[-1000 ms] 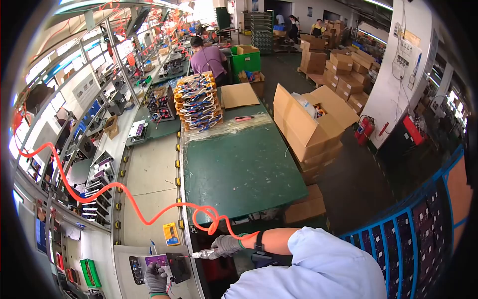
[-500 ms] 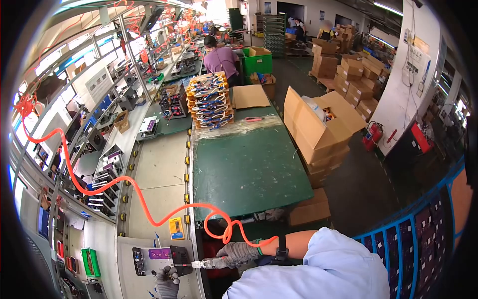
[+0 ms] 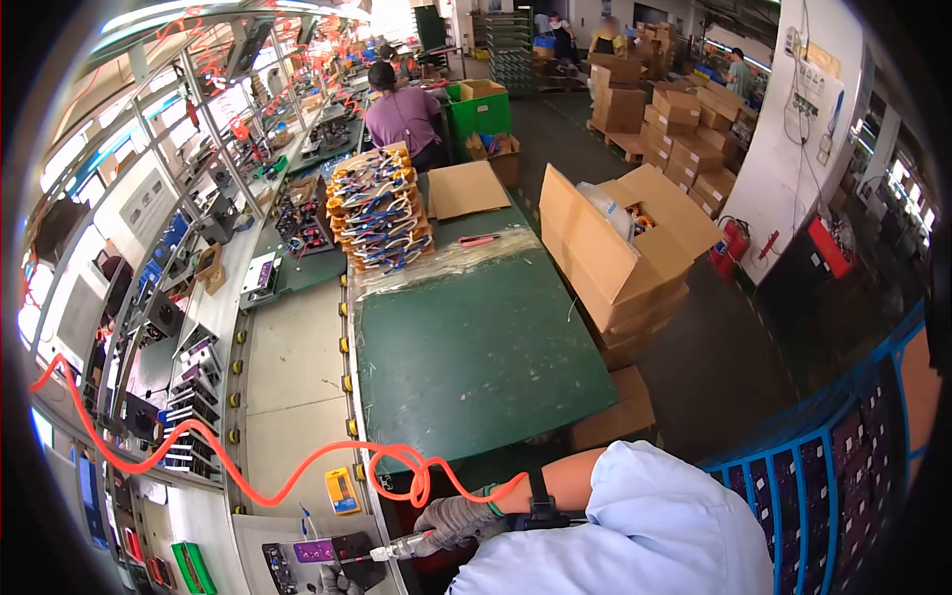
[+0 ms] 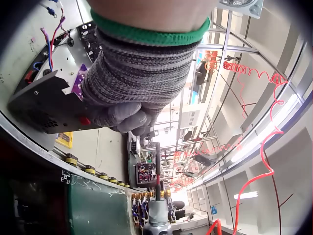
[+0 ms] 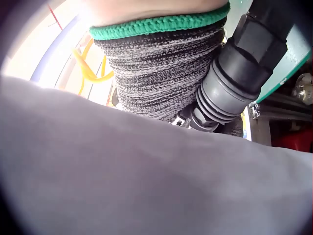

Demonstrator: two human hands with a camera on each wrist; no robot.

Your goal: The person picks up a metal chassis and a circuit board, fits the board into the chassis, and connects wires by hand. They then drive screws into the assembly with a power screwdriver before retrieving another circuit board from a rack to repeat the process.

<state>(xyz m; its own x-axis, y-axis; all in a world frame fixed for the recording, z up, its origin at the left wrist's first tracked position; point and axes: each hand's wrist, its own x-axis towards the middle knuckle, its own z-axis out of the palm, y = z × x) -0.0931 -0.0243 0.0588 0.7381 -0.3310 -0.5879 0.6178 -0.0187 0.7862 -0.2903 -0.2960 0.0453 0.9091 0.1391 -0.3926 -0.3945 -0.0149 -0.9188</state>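
Head view: my right hand [image 3: 448, 524], gloved, is wrapped round a driver [image 3: 400, 548], whose thin shaft points left to the dark end of a panel unit [image 3: 313, 551]. That unit lies near and left, beside the green counter [image 3: 476, 367], its purple face partly visible. My left hand [image 3: 339, 583] touches the bottom edge of the view and is mostly cut off, so I cannot make out its fingers here. A red hose [image 3: 297, 481] runs from the left edge to my right wrist. Just beyond the unit lies a yellow packet [image 3: 342, 491]; farther off stands a stack of bundled cables [image 3: 380, 210].

Left wrist view: this shows what the head view crops, my left fingers bent and bunched at the unit's dark plate [image 4: 51, 110]. Their tips face away, and I cannot tell whether they pinch anything. Red and blue wires [image 4: 50, 49] rise on the left; the driver's shaft stands near my fingers, though whether it touches them is unclear.

Right wrist view: blurred grey cloth [image 5: 146, 181] covers the near half, hiding my right fingers and the unit. Only the glove's ribbed wrist, its green cuff [image 5: 161, 27] and a thick black-and-grey fitting [image 5: 230, 83] beside it show.
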